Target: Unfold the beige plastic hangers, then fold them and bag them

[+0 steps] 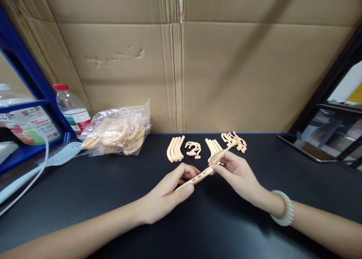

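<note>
My left hand [169, 193] pinches one end of a thin beige plastic strip [202, 174] with small slots in it, fingers closed round it. My right hand [236, 174] grips the strip's other end, which points up toward the far side. Both hands hover just above the black tabletop [113, 198]. Just beyond them lie small groups of beige plastic parts: a row of curved strips [175, 148], a few hook-shaped pieces [194, 149], another bundle of strips [212, 145] and a heap of hooked pieces [236, 141].
A clear plastic bag of beige parts [117, 132] lies at the back left, next to a water bottle [72, 108] with a red cap. A cardboard wall [181, 62] closes the back. Blue shelving [25, 100] stands left, a tablet [322, 138] lies right.
</note>
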Available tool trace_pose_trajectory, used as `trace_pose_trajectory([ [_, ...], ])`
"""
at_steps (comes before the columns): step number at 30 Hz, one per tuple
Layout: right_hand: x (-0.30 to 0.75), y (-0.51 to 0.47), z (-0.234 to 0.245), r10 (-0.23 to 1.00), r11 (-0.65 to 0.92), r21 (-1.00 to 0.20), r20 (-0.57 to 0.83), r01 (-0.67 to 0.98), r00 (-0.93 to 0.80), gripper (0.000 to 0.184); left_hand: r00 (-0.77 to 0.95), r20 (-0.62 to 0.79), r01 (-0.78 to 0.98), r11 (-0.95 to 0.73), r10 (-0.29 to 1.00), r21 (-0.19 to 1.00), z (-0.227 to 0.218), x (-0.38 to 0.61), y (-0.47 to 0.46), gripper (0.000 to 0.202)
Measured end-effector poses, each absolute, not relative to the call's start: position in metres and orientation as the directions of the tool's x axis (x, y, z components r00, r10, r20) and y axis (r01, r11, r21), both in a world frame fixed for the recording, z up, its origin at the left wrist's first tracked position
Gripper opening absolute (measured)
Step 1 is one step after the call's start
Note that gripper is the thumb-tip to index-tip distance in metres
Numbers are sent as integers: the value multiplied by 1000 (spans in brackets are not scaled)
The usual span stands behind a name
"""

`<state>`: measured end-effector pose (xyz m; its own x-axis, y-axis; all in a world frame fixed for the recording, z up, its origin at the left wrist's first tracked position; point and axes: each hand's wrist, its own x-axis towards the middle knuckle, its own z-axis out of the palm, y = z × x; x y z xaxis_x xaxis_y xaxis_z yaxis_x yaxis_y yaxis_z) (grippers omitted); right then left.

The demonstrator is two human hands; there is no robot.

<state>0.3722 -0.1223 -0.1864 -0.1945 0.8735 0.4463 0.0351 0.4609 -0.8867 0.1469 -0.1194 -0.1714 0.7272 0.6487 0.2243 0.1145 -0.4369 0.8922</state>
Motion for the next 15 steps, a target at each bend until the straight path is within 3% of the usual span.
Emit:
trace_pose_trajectory([
  [3,371,-125,-187,861,486,-872,468,52,-200,7,740,121,103,-289,662,952,-173,149,-117,39],
  [7,369,-131,-190,813,554,-828,517,86,-269,9,711,25,169,-206,703,964,-178,153,-113,32],
  [11,370,-133,-190,729,674,-710,594,204,-339,7,700,20,215,-238,713,947,-181,155,-113,26],
  [15,371,-131,-188,647,763,-563,653,319,-395,12,705,81,310,-409,705,859,-177,154,-115,28],
])
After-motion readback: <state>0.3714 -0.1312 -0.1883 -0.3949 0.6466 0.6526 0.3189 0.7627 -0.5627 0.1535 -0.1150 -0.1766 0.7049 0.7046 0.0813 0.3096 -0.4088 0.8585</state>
